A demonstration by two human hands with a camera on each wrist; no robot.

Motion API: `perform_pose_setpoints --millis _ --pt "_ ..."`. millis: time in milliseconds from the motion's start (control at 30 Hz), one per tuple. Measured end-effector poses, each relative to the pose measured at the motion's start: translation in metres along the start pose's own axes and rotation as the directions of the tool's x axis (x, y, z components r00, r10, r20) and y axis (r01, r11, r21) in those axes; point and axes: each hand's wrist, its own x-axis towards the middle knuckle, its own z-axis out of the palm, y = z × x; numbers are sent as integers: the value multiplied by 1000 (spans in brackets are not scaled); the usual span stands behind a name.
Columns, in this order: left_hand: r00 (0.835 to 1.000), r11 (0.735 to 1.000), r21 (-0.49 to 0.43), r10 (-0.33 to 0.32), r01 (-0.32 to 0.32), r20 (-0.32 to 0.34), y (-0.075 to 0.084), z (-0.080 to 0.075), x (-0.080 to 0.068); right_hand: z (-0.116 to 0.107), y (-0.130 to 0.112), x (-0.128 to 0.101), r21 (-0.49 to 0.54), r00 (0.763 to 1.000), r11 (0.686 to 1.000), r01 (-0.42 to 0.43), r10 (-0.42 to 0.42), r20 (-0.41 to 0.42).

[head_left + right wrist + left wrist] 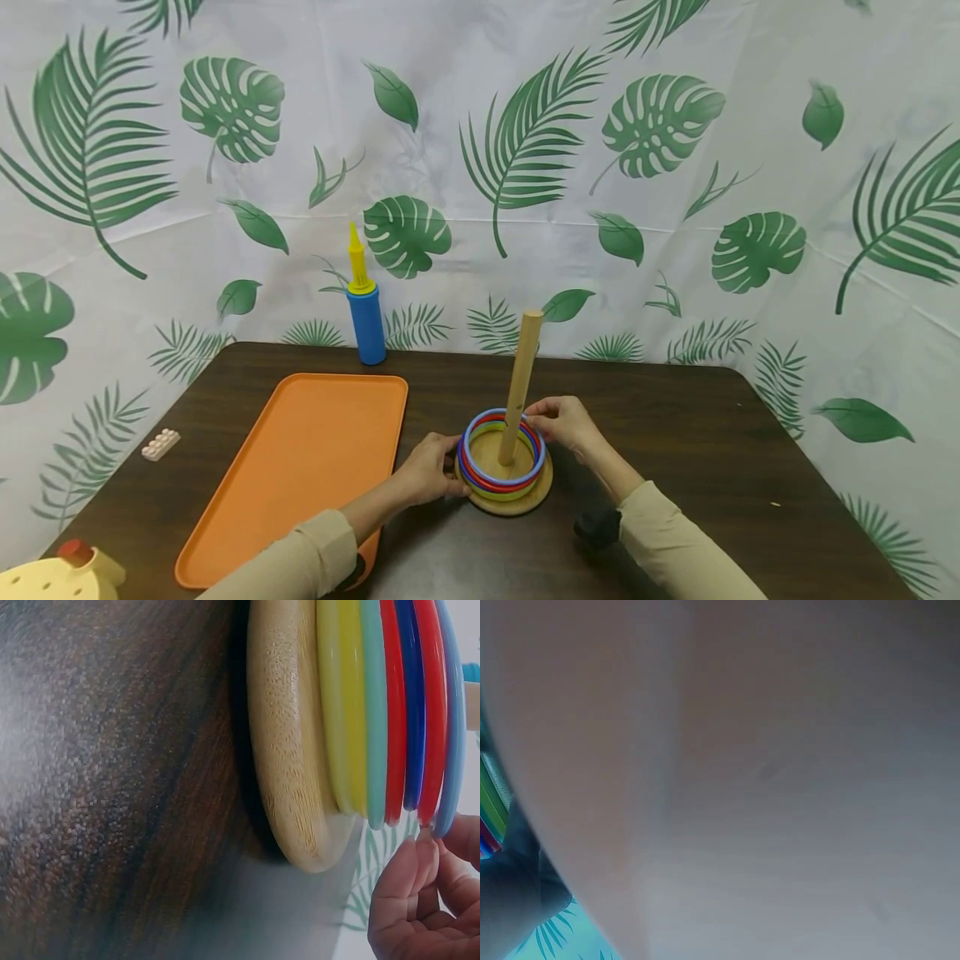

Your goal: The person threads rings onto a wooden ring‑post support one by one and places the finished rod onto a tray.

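Note:
A round wooden base (525,503) with an upright wooden peg (522,375) stands on the dark table. Stacked plastic rings circle the peg; the right wrist view shows yellow rings (352,712), a mint ring (376,712), red ones, a dark blue ring (412,712) and a light blue ring (454,712) outermost on top. At the stack's far right edge, my right hand (566,423) pinches the light blue ring, its fingertips near the red ring (433,712) beneath. My left hand (426,472) holds the stack's left side, thumb low and fingers higher. The left wrist view is mostly blocked.
An orange tray (315,450) lies to the left. A blue and yellow hand pump (367,325) stands at the table's back edge. A small pale studded block (161,445) sits far left; a yellow object with a red knob (52,579) is front left. Behind hangs a leaf-print cloth (450,150).

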Motion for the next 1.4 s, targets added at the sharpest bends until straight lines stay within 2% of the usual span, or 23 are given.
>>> perform_pose_setpoints --millis 367,600,833,1167,1400 --pt "1000 1000 -14 23 -23 -5 -1 0 -1 1 1 0 -26 1000 1000 9 -9 2" --pt "997 997 11 80 -80 -3 -5 0 0 1 1 -2 -10 1000 1000 4 -4 13" --pt "1000 1000 -1 11 -11 -6 -1 2 0 1 1 -4 -7 1000 1000 -2 2 19" --pt "1000 1000 -4 19 -19 0 -2 1 1 -1 0 -5 13 1000 1000 19 -19 14" --pt "1000 1000 9 23 -23 3 -1 -1 2 -3 -3 -8 -14 990 994 105 -106 -90"
